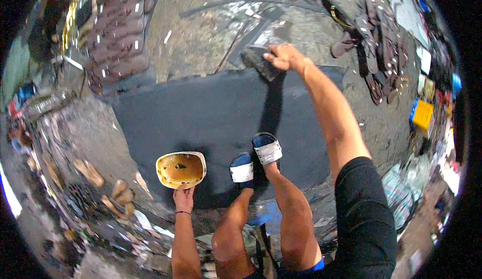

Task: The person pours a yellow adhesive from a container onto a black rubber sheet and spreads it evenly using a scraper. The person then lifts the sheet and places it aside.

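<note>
rubber sheet (pixel 211 113), dark and broad, fills the middle of the frame, spread flat on a rough concrete floor (pixel 201 33), apparently so its whole face can be reached. the person stands on its lower edge in blue sandals with white straps (pixel 256 158), which likely pins the sheet down. the right arm runs from the lower right to the upper centre, where the right hand (pixel 283 56) is closed on a dark flat brush-like tool (pixel 258 62) pressed at the sheet's far edge; what the tool exactly is cannot be told. at the lower left of the sheet the left hand (pixel 184 196) grips the near rim of a cream-coloured bowl (pixel 181 169), held level and close to the body; it holds a brownish-yellow liquid, perhaps glue, with a small dark speck on its surface. rows of dark shoe soles (pixel 120 33) lie stacked at the upper left, loose sandal straps (pixel 371 43) at the upper right, tan soles (pixel 90 172) at the lower left, and a yellow box (pixel 423 114) at the right edge.
</note>
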Tool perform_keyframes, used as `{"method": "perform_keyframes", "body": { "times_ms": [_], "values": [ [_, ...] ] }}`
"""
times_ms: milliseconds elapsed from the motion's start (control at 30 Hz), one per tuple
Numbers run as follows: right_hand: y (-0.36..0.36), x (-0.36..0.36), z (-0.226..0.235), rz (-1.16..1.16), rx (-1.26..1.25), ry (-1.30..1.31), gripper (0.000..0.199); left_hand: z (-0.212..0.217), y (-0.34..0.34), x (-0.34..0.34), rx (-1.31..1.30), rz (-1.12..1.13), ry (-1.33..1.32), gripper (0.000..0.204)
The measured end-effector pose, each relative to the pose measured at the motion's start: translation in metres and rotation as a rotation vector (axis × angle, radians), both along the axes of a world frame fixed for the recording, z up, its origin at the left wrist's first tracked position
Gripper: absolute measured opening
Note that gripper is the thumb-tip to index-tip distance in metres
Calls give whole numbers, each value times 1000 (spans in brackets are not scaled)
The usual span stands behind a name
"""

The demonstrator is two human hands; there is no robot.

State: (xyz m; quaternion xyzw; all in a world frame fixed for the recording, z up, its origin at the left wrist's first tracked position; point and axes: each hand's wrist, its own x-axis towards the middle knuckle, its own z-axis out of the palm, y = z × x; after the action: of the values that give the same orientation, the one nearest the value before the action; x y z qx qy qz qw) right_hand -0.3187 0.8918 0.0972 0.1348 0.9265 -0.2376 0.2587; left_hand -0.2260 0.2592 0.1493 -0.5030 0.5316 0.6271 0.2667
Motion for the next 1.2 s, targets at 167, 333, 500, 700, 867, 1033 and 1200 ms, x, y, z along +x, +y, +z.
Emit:
{"method": "perform_keyframes", "body": {
  "times_ms": [167, 333, 500, 700, 867, 1033, 1200],
  "values": [
    [-9, -10, -28, 142, 12, -70, 54, -58, -71, 50, -92, -304, 155, 39],
    [-42, 22, -3, 193, 70, 174, 44, -63, -37, 54, -53, 218, -59, 47],
    [-98, 65, 79, 180, 196, 152, 34, -12, -18, 52, -994, -369, 275, 65],
    [-151, 139, 152, 253, 180, 146, 32, 89, 214, -56, -657, -1699, 1015, 73],
    [-141, 147, 176, 423, 165, 169, 34, 33, 280, -112, -782, -1902, 1376, 31],
    [-115, 145, 175, 235, 150, 64, 33, 30, 276, -111, -617, -2168, 1452, 17],
    [10, 82, 174, -733, 426, 369, 37, 50, 281, -85, -359, -2134, 1315, 12]
  ]
}}
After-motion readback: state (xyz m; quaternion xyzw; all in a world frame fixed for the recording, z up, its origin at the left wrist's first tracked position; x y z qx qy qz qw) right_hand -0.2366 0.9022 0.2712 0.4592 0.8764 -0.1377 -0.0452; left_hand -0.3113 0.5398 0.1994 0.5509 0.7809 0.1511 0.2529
